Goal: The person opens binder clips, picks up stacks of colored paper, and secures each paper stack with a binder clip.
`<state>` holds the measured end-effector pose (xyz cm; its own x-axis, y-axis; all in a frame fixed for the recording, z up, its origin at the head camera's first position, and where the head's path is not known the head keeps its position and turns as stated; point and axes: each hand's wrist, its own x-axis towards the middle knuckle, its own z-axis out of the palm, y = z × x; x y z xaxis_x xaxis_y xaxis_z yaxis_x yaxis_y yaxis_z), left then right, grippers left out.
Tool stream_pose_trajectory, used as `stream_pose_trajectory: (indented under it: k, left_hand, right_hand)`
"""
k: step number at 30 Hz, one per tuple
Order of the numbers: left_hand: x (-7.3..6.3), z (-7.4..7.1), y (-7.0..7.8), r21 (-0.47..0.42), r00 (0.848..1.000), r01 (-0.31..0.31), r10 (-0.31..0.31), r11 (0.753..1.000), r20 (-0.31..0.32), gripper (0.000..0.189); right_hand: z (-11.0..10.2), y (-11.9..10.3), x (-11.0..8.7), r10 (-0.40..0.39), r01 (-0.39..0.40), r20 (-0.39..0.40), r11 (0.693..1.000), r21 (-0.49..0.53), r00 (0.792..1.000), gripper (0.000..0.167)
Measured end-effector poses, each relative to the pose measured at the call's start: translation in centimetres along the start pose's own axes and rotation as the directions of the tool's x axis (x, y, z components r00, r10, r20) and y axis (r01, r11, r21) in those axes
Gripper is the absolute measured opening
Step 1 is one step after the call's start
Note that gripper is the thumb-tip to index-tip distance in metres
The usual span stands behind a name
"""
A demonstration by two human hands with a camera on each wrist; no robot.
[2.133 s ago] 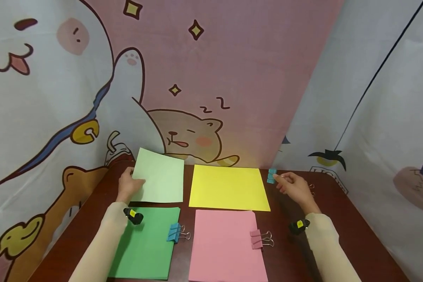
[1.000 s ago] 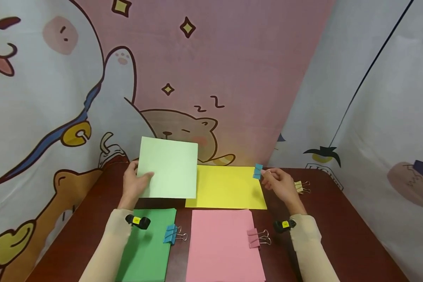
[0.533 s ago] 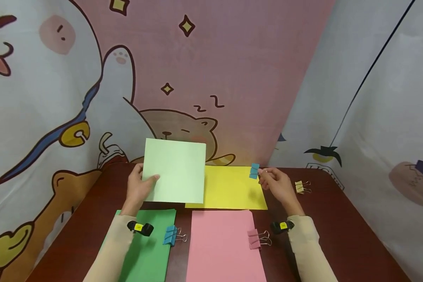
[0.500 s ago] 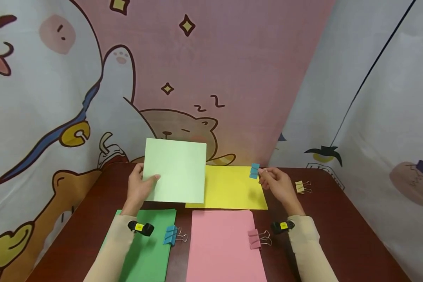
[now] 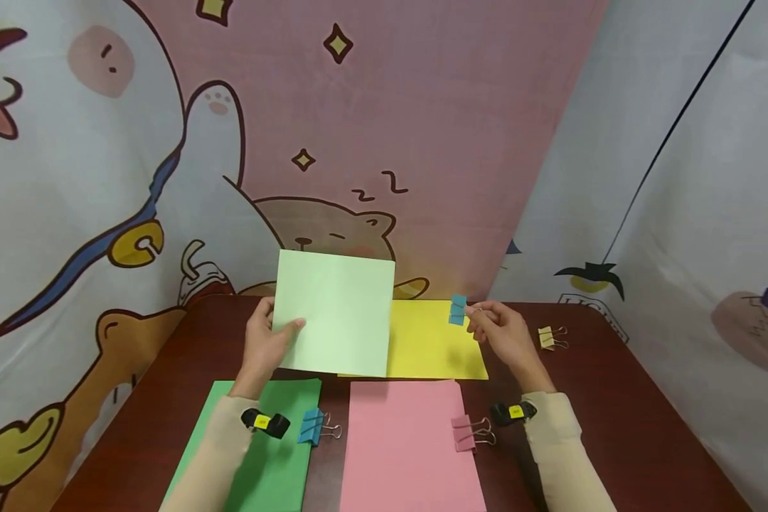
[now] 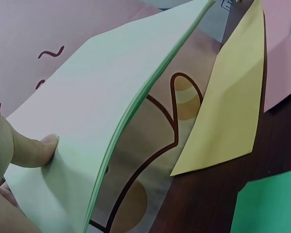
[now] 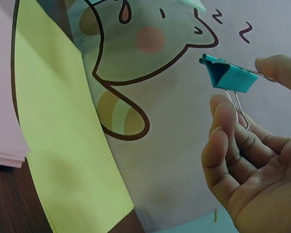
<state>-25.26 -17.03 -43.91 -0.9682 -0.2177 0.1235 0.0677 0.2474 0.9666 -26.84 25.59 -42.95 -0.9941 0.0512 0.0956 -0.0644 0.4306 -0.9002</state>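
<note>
My left hand (image 5: 269,348) grips a stack of pale green paper (image 5: 336,313) by its left edge, thumb on the front face. The stack is raised and tilted up, overlapping the yellow paper (image 5: 435,341) behind it; several sheet edges show along its side in the left wrist view. Between thumb and fingers my right hand (image 5: 502,338) pinches a blue binder clip (image 5: 457,311) by its wire handles, above the yellow paper's right end. In the right wrist view, the clip (image 7: 233,77) has its handles spread apart, one under the thumb and one against the fingers.
On the dark wooden table (image 5: 614,412), a green paper stack (image 5: 272,462) bears a blue binder clip (image 5: 310,427) at its right edge. Beside it, a pink stack (image 5: 409,448) bears a pink binder clip (image 5: 464,434). A pale yellow binder clip (image 5: 547,338) lies at the right.
The left hand has lifted the pale green stack from the table's back left and carried it rightward over the yellow paper. The right hand has brought the blue clip left.
</note>
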Motion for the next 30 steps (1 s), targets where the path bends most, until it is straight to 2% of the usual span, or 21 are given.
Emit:
stream_pose_trajectory:
  k: [8,16,25,30]
  left_hand:
    - [-0.7,0.9,0.3,-0.024,1.000,-0.010,0.011,1.000,0.019,0.044]
    - [-1.1,1.5,0.8,-0.035,0.999,-0.036,0.037,0.999,0.020,0.041]
    - [-1.6,2.2,1.0,-0.047,0.999,-0.043,0.043,0.998,0.007,0.041]
    - [-1.8,2.6,1.2,-0.066,0.999,-0.035,0.036,0.997,0.011,0.040]
  right_hand:
    - [0.9,-0.8,-0.8,-0.003,0.002,0.043,0.999,0.033,0.999,0.040]
    - [2.0,-0.8,-1.0,-0.093,0.082,0.084,0.989,0.126,0.992,0.033]
    - [2.9,-1.0,-1.1,-0.083,0.053,0.120,0.971,0.235,0.989,0.027]
    - [3.1,-1.1,-1.2,-0.108,0.068,0.119,0.951,0.302,0.987,0.021]
